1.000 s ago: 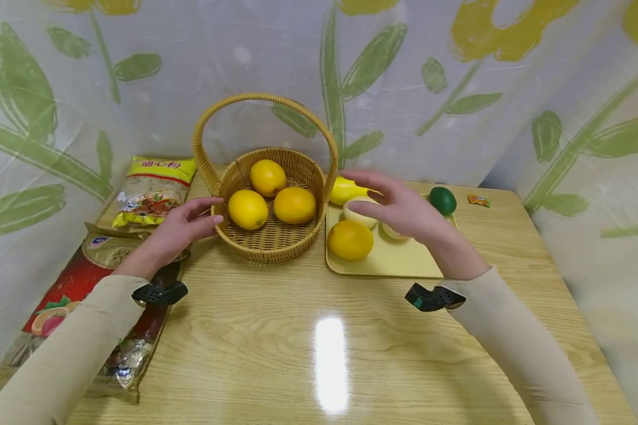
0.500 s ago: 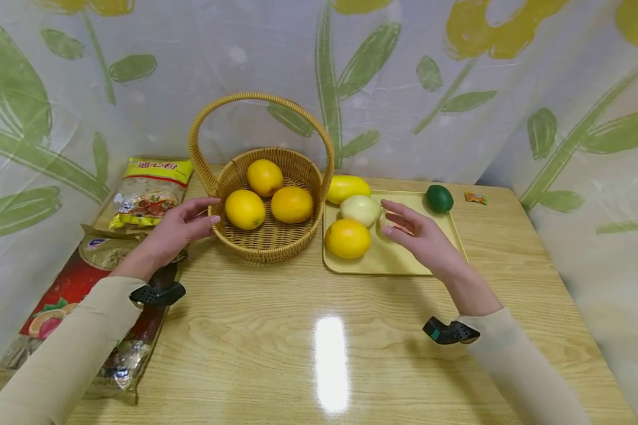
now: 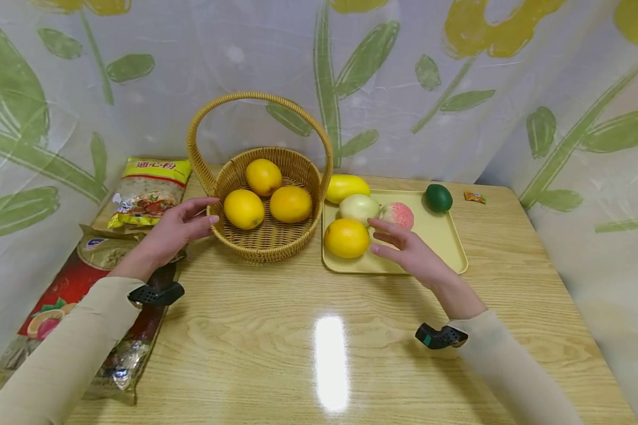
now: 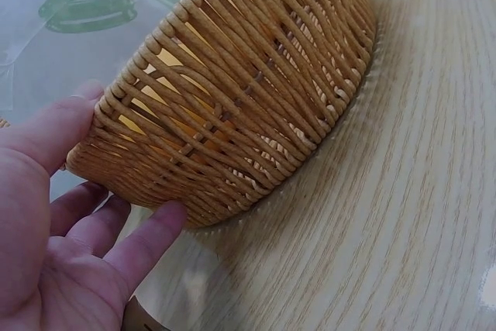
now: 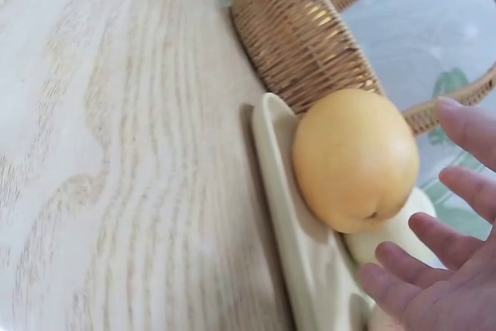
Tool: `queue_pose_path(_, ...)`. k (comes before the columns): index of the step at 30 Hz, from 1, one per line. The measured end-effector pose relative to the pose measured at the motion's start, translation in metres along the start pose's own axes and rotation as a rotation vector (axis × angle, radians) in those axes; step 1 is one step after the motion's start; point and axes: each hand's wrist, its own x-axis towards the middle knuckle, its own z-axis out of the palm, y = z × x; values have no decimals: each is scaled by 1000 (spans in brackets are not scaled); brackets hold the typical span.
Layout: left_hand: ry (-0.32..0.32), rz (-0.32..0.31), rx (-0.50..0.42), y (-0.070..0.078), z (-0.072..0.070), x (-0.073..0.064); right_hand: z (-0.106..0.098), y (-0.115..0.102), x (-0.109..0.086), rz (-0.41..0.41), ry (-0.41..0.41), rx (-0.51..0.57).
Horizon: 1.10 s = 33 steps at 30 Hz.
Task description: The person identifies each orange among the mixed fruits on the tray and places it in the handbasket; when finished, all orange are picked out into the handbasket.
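In the head view my left hand (image 3: 178, 227) is at the left rim of the wicker basket (image 3: 268, 254). The left wrist view shows the thumb at the rim of the basket (image 4: 256, 98) and straight fingertips against its side. Three yellow mango-like fruits (image 3: 290, 205) lie inside. Over the pale yellow tray (image 3: 430, 260), my right hand (image 3: 417, 257) has its fingers spread and holds nothing. Just left of its fingertips sits another yellow mango-like fruit (image 3: 347, 238). In the right wrist view this fruit (image 5: 355, 160) is near the fingers, with a gap between.
A pale green fruit (image 3: 359, 208), a pink peach (image 3: 399, 215), a long yellow fruit (image 3: 347, 188) and a dark green fruit (image 3: 438, 198) are at the tray. A small candy packet (image 3: 475, 197) lies right. Two food bags, yellow-topped (image 3: 151, 189) and red (image 3: 66, 295), lie left.
My right hand first drew back from near the basket toward the right, then came lower and left to beside the yellow fruit, uncovering the peach. The left hand stays at the basket.
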Motion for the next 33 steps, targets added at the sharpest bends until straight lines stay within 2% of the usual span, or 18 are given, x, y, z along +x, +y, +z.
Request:
queue_pose_path(11, -1, 5, 0, 0, -1, 0, 11, 7, 14, -45, -43, 36)
queue_pose_path(19, -3, 3, 10, 1, 0, -1, 15, 7, 18, -8, -17, 53)
queue_pose_path(23, -4, 2, 16, 1, 0, -1, 21, 6, 21, -24, 12, 75)
queue_pose_path(29, -4, -3, 14, 1, 0, -1, 31, 3, 28, -40, 75, 16)
queue_pose_path(33, -8, -4, 11, 2, 0, -2, 33, 2, 29, -44, 75, -47)
